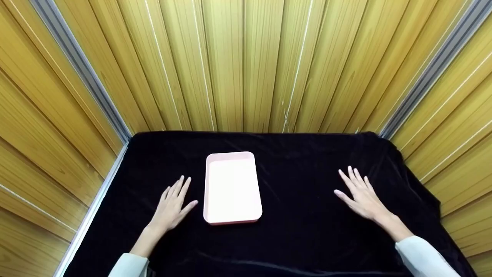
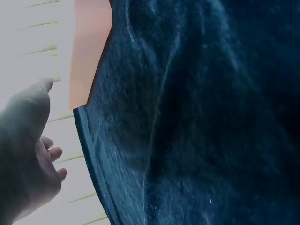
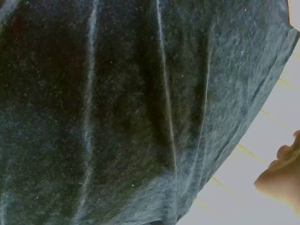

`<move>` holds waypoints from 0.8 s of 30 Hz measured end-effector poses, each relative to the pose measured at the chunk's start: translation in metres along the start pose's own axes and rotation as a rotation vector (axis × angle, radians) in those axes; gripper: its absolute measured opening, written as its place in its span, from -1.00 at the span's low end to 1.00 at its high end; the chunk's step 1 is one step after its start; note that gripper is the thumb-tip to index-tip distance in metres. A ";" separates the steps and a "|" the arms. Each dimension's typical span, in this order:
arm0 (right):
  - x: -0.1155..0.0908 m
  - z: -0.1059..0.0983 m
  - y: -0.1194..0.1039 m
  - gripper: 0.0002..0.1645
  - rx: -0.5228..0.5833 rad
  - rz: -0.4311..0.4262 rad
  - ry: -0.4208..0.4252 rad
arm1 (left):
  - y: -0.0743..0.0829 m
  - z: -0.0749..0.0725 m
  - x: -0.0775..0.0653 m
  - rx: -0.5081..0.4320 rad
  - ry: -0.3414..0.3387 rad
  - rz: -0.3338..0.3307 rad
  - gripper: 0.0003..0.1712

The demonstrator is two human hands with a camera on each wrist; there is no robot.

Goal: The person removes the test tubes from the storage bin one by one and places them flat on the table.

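A shallow pink tray (image 1: 233,188) with rounded corners lies on the black cloth (image 1: 300,231), left of the middle in the head view. Just left of it is my left hand (image 1: 172,207), palm down, fingers straight and thumb pointing toward the tray's side. In the left wrist view the left hand (image 2: 28,140) shows at the left edge, below the tray's pinkish wall (image 2: 91,47). My right hand (image 1: 363,198) spreads its fingers over the cloth, well to the right of the tray. Only part of the right hand (image 3: 283,173) appears in the right wrist view. Both hands hold nothing.
Yellow wood-plank panels (image 1: 261,69) rise behind the table and on both sides. Grey metal posts (image 1: 88,73) stand at the back corners. The cloth has several folds (image 3: 164,93) and drapes over the table's edges. Pale sleeves (image 1: 426,256) cover the forearms.
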State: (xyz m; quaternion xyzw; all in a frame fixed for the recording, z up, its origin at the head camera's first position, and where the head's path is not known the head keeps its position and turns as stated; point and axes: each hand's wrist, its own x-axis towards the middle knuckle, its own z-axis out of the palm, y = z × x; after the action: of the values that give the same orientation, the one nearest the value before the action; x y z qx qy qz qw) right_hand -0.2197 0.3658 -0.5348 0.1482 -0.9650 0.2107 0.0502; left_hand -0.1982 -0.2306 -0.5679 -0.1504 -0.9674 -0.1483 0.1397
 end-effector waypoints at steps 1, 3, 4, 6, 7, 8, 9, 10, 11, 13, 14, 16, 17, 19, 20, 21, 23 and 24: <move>0.000 0.001 -0.001 -0.16 0.001 -0.004 0.005 | 0.001 0.000 0.001 -0.012 0.003 -0.008 -0.14; 0.001 0.002 -0.003 -0.18 0.001 -0.014 0.017 | 0.002 0.001 0.002 -0.022 0.011 -0.017 -0.15; 0.002 0.003 -0.004 -0.19 -0.001 -0.018 0.021 | 0.002 0.002 0.002 -0.031 0.013 -0.025 -0.15; 0.003 0.004 -0.006 -0.20 -0.001 -0.024 0.026 | 0.003 0.005 0.003 -0.052 0.024 -0.036 -0.16; 0.004 0.006 -0.007 -0.21 -0.003 -0.027 0.028 | 0.004 0.006 0.003 -0.059 0.029 -0.040 -0.17; 0.004 0.007 -0.009 -0.21 -0.004 -0.027 0.025 | 0.005 0.008 0.003 -0.060 0.035 -0.046 -0.19; 0.005 0.007 -0.010 -0.21 -0.004 -0.027 0.021 | 0.007 0.009 0.003 -0.059 0.040 -0.056 -0.21; 0.005 0.008 -0.012 -0.22 -0.003 -0.026 0.018 | 0.008 0.011 0.003 -0.053 0.044 -0.070 -0.24; 0.006 0.008 -0.014 -0.22 -0.001 -0.024 0.013 | 0.010 0.013 0.003 -0.040 0.048 -0.081 -0.27; 0.008 0.010 -0.018 -0.22 0.003 -0.022 0.004 | 0.013 0.015 0.004 -0.016 0.052 -0.106 -0.33; 0.009 0.011 -0.021 -0.22 0.006 -0.023 -0.001 | 0.015 0.016 0.005 -0.015 0.056 -0.117 -0.36; 0.011 0.013 -0.025 -0.24 0.010 -0.030 0.002 | 0.018 0.018 0.008 -0.047 0.062 -0.135 -0.41; 0.012 0.014 -0.028 -0.24 0.012 -0.036 0.005 | 0.019 0.019 0.009 -0.071 0.063 -0.139 -0.44; 0.015 0.018 -0.032 -0.26 0.012 -0.049 0.014 | 0.022 0.021 0.011 -0.134 0.066 -0.138 -0.50; 0.016 0.019 -0.034 -0.27 0.010 -0.056 0.021 | 0.022 0.022 0.011 -0.167 0.064 -0.142 -0.53; 0.017 0.020 -0.036 -0.27 0.006 -0.066 0.027 | 0.023 0.023 0.012 -0.207 0.056 -0.152 -0.54; 0.019 0.023 -0.040 -0.28 -0.003 -0.085 0.037 | 0.025 0.026 0.012 -0.278 0.035 -0.171 -0.56; 0.020 0.024 -0.043 -0.28 -0.008 -0.094 0.040 | 0.025 0.027 0.012 -0.309 0.024 -0.183 -0.57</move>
State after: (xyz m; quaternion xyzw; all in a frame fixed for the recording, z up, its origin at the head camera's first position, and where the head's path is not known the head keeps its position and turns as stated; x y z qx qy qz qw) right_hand -0.2264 0.3134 -0.5369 0.1887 -0.9566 0.2074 0.0798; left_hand -0.2074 -0.1955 -0.5829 -0.0797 -0.9410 -0.3091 0.1126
